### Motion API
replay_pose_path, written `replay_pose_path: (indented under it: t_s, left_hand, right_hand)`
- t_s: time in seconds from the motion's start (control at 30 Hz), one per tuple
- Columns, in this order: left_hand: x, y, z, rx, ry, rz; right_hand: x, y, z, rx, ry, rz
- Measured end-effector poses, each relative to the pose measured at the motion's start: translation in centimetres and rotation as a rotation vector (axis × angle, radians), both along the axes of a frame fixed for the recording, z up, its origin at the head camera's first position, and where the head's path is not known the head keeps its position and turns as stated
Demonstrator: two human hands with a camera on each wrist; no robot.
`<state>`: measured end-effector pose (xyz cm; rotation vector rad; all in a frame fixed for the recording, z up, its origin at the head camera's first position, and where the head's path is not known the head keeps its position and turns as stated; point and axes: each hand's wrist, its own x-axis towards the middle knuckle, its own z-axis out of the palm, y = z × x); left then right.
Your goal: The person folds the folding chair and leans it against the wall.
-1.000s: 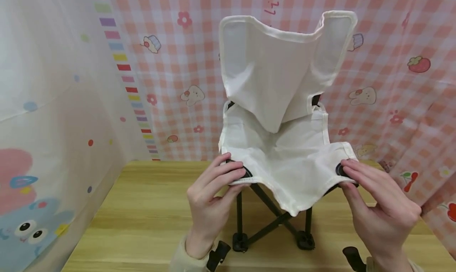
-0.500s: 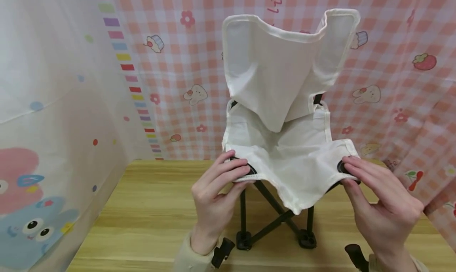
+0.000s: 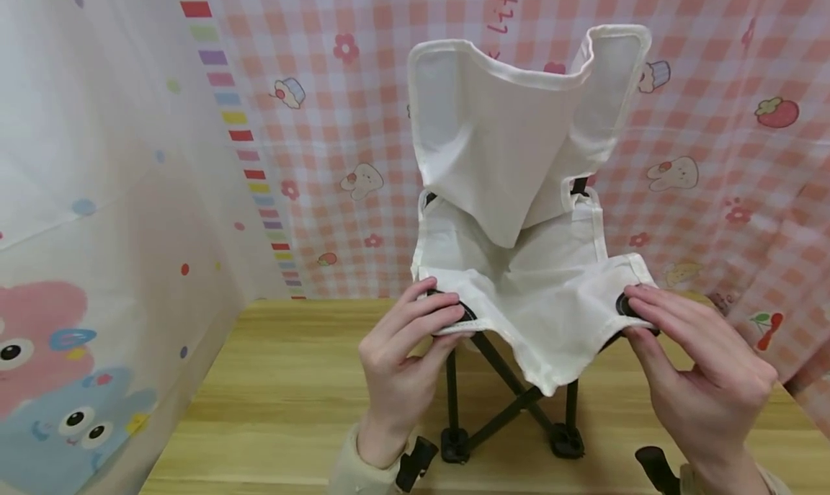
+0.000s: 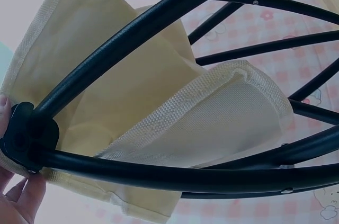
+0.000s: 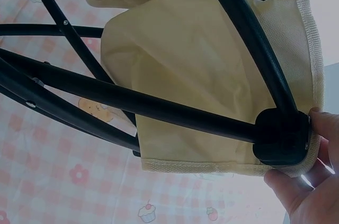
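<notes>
A small folding chair [image 3: 545,300] with white fabric and black crossed legs [image 3: 506,418] stands upright on the wooden table in the head view. My left hand [image 3: 403,365] pinches the seat's front left corner, fingers on top over a black patch and thumb below. At the front right corner, my right hand [image 3: 703,365] grips the fabric the same way. From underneath, the left wrist view has a black corner joint [image 4: 32,136] between my fingertips, with tubes running from it. A matching joint [image 5: 280,136] sits beside my right thumb in the right wrist view. The backrest [image 3: 512,135] sags in folds.
The wooden table [image 3: 279,394] extends to both sides of the chair. Behind it hangs a pink checked curtain [image 3: 344,127]; a white printed sheet [image 3: 130,192] covers the left side. Black straps [image 3: 415,465] sit at both wrists.
The head view has shifted a little, so the chair, hands and curtain all appear slightly farther right. Both hands keep the same hold on the seat corners.
</notes>
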<state>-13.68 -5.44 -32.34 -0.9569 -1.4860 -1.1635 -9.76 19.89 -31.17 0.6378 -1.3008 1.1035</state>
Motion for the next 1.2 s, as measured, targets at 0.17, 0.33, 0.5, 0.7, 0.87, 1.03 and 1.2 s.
replay_pose_path:
  t_s: [0.17,0.33,0.5,0.7,0.87,1.03,1.2]
  left_hand:
    - [-0.03,0.10,0.00,0.000,-0.002,0.001]
    - [-0.03,0.11,0.08,0.000,-0.005,0.001]
    - [-0.01,0.18,0.20,0.000,-0.008,-0.002]
    - [0.03,0.29,0.30,0.000,-0.018,-0.003]
    - [-0.03,0.39,0.41,0.001,-0.023,-0.002]
    - [-0.04,0.48,0.51,0.001,-0.030,0.005]
    - [-0.07,0.57,0.58,0.002,-0.032,0.006]
  right_hand:
    - [-0.03,-0.07,0.02,0.006,0.003,0.005]
    - [-0.07,-0.35,0.11,0.001,0.012,0.009]
    - [-0.05,-0.47,0.11,0.003,0.008,0.005]
    - [-0.11,-0.68,0.21,0.004,0.011,0.005]
    - [-0.22,-0.75,0.31,0.008,0.015,-0.009]
    - [-0.33,-0.65,0.26,0.024,-0.003,-0.016]
    - [-0.49,-0.71,0.28,0.024,-0.006,-0.010]
